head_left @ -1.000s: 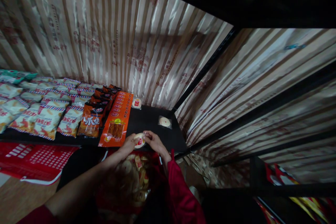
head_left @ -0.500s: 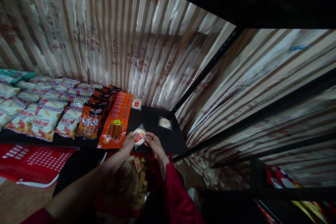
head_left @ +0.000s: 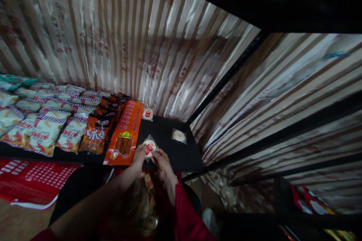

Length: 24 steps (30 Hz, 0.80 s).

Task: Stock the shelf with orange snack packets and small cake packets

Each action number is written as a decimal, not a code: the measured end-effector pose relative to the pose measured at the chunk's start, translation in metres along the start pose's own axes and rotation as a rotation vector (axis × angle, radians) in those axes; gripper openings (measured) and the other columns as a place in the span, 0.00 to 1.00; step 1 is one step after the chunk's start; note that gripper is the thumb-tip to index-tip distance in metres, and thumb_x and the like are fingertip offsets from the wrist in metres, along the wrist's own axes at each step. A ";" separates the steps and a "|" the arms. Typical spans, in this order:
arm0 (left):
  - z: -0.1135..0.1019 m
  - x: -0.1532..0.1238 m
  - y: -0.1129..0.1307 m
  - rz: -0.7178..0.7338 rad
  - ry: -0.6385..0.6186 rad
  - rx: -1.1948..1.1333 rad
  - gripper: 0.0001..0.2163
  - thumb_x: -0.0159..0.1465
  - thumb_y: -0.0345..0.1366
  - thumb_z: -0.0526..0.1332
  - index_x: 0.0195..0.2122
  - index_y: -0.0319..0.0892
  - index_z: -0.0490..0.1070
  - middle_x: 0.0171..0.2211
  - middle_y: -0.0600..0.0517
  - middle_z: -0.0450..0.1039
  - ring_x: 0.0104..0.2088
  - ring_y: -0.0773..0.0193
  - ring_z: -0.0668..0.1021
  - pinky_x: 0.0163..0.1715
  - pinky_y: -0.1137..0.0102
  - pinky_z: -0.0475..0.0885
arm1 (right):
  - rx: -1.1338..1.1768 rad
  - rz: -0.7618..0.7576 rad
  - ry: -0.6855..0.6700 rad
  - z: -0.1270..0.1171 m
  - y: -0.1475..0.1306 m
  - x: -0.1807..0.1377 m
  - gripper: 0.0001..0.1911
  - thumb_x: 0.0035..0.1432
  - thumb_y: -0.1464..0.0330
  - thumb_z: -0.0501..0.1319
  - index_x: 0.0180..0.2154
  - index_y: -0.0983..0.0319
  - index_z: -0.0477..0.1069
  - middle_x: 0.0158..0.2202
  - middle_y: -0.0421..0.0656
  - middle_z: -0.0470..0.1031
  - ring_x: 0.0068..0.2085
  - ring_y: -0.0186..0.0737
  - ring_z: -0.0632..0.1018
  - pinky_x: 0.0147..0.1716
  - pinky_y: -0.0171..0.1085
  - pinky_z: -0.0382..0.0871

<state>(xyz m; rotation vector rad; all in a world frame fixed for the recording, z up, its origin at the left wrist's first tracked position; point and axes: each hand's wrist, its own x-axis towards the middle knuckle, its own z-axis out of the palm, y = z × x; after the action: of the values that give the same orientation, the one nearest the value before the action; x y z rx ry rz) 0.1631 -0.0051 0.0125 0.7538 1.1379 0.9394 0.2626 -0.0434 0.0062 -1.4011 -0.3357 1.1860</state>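
Between my two hands is a round white cake in a clear wrapper (head_left: 149,147) with a red and yellow label. My left hand (head_left: 138,158) pinches its left side, thumb on top. On the lower right edge, the fingers of my right hand (head_left: 160,160) are closed on the wrapper. Just left of my hands lies a flat orange snack packet (head_left: 124,131) with brown sticks showing through. A second wrapped cake (head_left: 148,114) rests by the curtain. Another wrapped cake (head_left: 179,136), without a visible big label, lies farther right on the black shelf (head_left: 186,158).
Rows of white snack bags (head_left: 48,131) and orange-black bags (head_left: 94,133) fill the shelf's left. A red basket (head_left: 36,180) is below them. Small golden packets (head_left: 149,196) sit in a dim container under my hands. A black post (head_left: 226,77) and striped curtain (head_left: 113,37) bound the shelf.
The held cake has shifted slightly, and my right hand has moved a little lower and left on its edge. The camera view has moved slightly. The other items keep their places.
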 end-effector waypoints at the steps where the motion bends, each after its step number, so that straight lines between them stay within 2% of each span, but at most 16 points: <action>1: 0.000 0.001 0.001 0.000 -0.009 0.029 0.11 0.57 0.42 0.56 0.34 0.40 0.68 0.32 0.51 0.73 0.33 0.63 0.76 0.33 0.70 0.71 | -0.020 0.001 -0.002 0.000 -0.001 0.002 0.19 0.33 0.64 0.71 0.31 0.61 0.71 0.31 0.40 0.76 0.30 0.33 0.75 0.29 0.30 0.66; 8: 0.000 0.004 0.016 -0.009 -0.055 0.126 0.09 0.57 0.38 0.53 0.30 0.40 0.69 0.30 0.50 0.73 0.32 0.63 0.76 0.31 0.71 0.71 | -0.110 -0.010 -0.019 0.000 -0.017 0.013 0.19 0.34 0.64 0.70 0.33 0.61 0.71 0.26 0.37 0.74 0.27 0.31 0.73 0.26 0.29 0.64; 13: 0.000 0.011 0.016 -0.020 -0.020 0.196 0.05 0.57 0.33 0.54 0.33 0.40 0.67 0.31 0.51 0.74 0.32 0.65 0.76 0.30 0.73 0.69 | -0.123 -0.051 -0.057 -0.002 -0.029 0.021 0.20 0.32 0.65 0.71 0.32 0.62 0.72 0.22 0.35 0.72 0.23 0.29 0.71 0.24 0.29 0.62; 17: 0.002 0.018 0.013 -0.011 -0.009 0.257 0.04 0.57 0.31 0.56 0.34 0.41 0.67 0.28 0.52 0.73 0.30 0.66 0.75 0.29 0.74 0.68 | -0.118 -0.063 -0.051 -0.004 -0.032 0.030 0.22 0.28 0.66 0.72 0.31 0.63 0.72 0.21 0.35 0.72 0.24 0.31 0.72 0.27 0.31 0.65; 24: 0.010 0.032 0.009 0.022 -0.010 0.293 0.05 0.59 0.30 0.55 0.36 0.40 0.67 0.28 0.52 0.74 0.28 0.67 0.75 0.27 0.75 0.67 | -0.188 -0.143 -0.067 -0.009 -0.024 0.045 0.24 0.29 0.62 0.71 0.33 0.63 0.72 0.27 0.41 0.76 0.31 0.38 0.76 0.36 0.37 0.69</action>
<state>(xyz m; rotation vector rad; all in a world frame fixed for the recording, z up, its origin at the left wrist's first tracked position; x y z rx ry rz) 0.1748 0.0277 0.0101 1.0074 1.2767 0.7942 0.3000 -0.0072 0.0045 -1.4742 -0.5977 1.1072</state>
